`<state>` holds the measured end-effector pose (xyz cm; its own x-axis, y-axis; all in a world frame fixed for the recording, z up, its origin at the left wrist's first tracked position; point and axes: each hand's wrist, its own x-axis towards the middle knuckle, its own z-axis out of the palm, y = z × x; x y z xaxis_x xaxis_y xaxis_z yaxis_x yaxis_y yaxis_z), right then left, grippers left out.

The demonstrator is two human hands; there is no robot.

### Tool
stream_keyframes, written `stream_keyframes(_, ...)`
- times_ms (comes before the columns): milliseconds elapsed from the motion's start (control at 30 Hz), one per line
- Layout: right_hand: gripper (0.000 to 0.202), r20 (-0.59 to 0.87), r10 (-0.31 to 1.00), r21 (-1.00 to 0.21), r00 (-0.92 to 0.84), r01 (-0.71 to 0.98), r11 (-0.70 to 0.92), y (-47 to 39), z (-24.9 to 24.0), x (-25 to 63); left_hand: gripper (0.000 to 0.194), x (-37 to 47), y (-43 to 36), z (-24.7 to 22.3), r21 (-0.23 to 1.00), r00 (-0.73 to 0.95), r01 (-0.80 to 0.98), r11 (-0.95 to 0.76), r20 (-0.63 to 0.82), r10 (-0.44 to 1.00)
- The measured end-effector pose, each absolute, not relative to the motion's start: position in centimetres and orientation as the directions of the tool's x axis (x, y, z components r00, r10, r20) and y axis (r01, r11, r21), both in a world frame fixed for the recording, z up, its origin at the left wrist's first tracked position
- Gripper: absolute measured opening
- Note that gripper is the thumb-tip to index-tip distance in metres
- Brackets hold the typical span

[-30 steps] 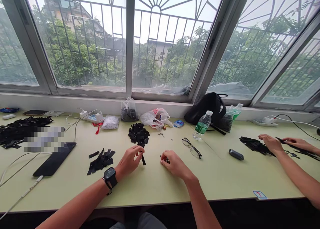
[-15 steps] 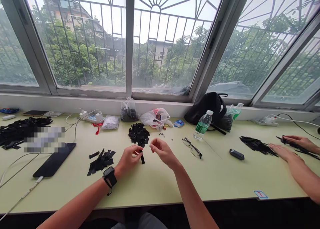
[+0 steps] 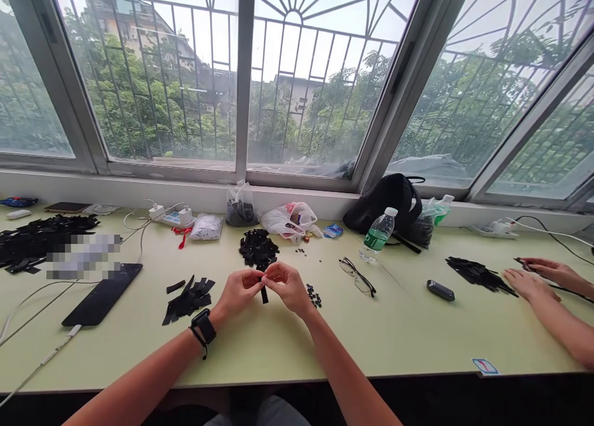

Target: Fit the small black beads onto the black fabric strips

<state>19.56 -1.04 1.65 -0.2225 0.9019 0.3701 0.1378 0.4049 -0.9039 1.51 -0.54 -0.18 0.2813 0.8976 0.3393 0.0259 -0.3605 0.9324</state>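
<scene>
Black strip (image 3: 265, 295) is between the two hands, directly in front of the person, over the worktop (image 3: 394, 345). Long axis runs near-far, almost straight: near end sticks out free toward the person, far end goes in under the fingertips. Can't tell if the free end touches the worktop or sits just above it.

Left hand (image 3: 235, 295) comes in from the strip's left side, fingers gripping it near the far end. Right hand (image 3: 286, 288) comes in from the opposite side, fingers closed in a pinch and meeting the left fingertips at that same end. Both hands equally near, neither clearly closer. Whether the right fingers hold the strip too, or a small piece, can't tell; contact point is hidden.

So the strip lies across the line between the hands, roughly square to it, with the pinch at the far end, not mid-length.

Around it: far pile (image 3: 258, 246) of black strips just beyond the fingertips, left pile (image 3: 189, 299) of strips left of the left hand, apart from it. Small pieces (image 3: 314, 296), black, lie loose just right of the right hand. Glasses (image 3: 357, 276) further right.
</scene>
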Motion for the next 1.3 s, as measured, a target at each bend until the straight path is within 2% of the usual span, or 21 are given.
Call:
stream_keyframes(167, 0.019, 0.417, 0.883, -0.850, -0.217, 0.252, 0.463, -1.0, 1.8, 19.4, 0.034, 1.4, -0.6, 0.1, 0.942, 0.305, -0.007, -0.336, 0.322, 0.896)
stream_keyframes(400, 0.017, 0.429, 0.882, -0.847, -0.195, 0.253, 0.468, -1.0, 1.6, 19.3, 0.034, 1.6, -0.6, 0.2, 0.951, 0.308, -0.059, -0.302, 0.305, 0.901)
stream_keyframes(533, 0.018, 0.407, 0.891, -0.870, -0.200, 0.214, 0.445, -0.9, 1.5, 19.3, 0.030, 1.6, -0.9, 0.5, 0.947, 0.294, -0.090, -0.308, 0.320, 0.901)
stream_keyframes(700, 0.031, 0.325, 0.912, -0.930, -0.252, 0.089, 0.356, -0.8, 1.5, 19.7, 0.027, 1.2, -0.9, 0.9, 0.937, 0.315, -0.083, -0.339, 0.348, 0.883)
stream_keyframes(867, 0.040, 0.266, 0.922, -0.960, -0.282, 0.005, 0.278, -0.8, 1.7, 20.1, 0.027, 0.7, -0.8, 1.2, 0.957, 0.379, -0.126, -0.261, 0.290, 0.879)
stream_keyframes(1033, 0.040, 0.252, 0.924, -0.966, -0.289, -0.012, 0.260, -1.1, 2.0, 20.3, 0.029, 0.8, -0.8, 1.2, 0.966, 0.397, -0.132, -0.221, 0.256, 0.882)
stream_keyframes(1300, 0.036, 0.235, 0.913, -0.971, -0.333, -0.047, 0.233, -1.2, 2.4, 20.1, 0.027, 1.2, -0.9, 1.2, 0.956, 0.395, -0.161, -0.245, 0.290, 0.872)
